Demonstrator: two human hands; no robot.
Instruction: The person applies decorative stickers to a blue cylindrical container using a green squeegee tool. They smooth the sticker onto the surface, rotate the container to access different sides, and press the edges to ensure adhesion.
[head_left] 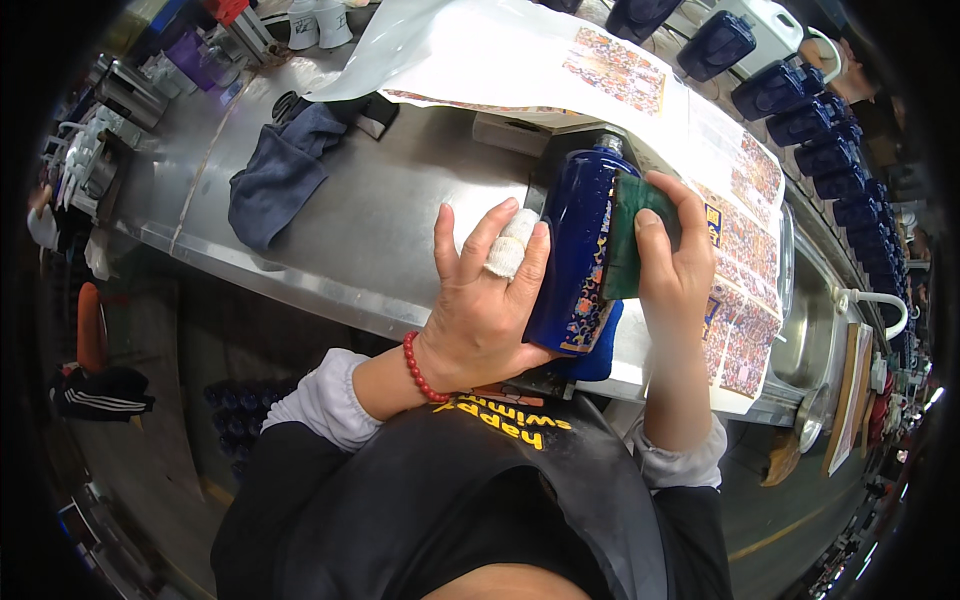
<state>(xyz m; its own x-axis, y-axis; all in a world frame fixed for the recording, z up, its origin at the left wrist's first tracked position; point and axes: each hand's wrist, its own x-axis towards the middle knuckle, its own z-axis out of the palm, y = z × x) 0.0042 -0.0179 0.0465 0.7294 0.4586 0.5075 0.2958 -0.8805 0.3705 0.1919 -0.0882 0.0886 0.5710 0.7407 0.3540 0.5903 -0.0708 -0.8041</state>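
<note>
Head view shows a person at a metal workbench (400, 230), both bare hands on a dark blue bottle (580, 230) lying on its side above the bench's near edge. Left hand (490, 300) is spread flat against the bottle's left flank, fingers extended upward, steadying rather than clenching; one finger carries a white bandage wrap (508, 248). A red bead bracelet (420, 368) sits on that wrist. Right hand (675, 255) is closed around a green pad (625, 235), pressing it against the bottle's right side, where a strip of coloured pattern (590, 300) runs along the glazed surface. Bottle's neck points away from the person; its base rests close to a blue cloth (600, 350) at the bench edge.

Beyond the bottle lie large white sheets printed with colourful decals (620, 70), continuing down the right side of the bench. A dark blue rag (280, 170) lies crumpled on the bench, well apart to the left. A row of further dark blue bottles (800, 120) stands along the far right. A steel sink (810, 320) sits at the right end of the bench
</note>
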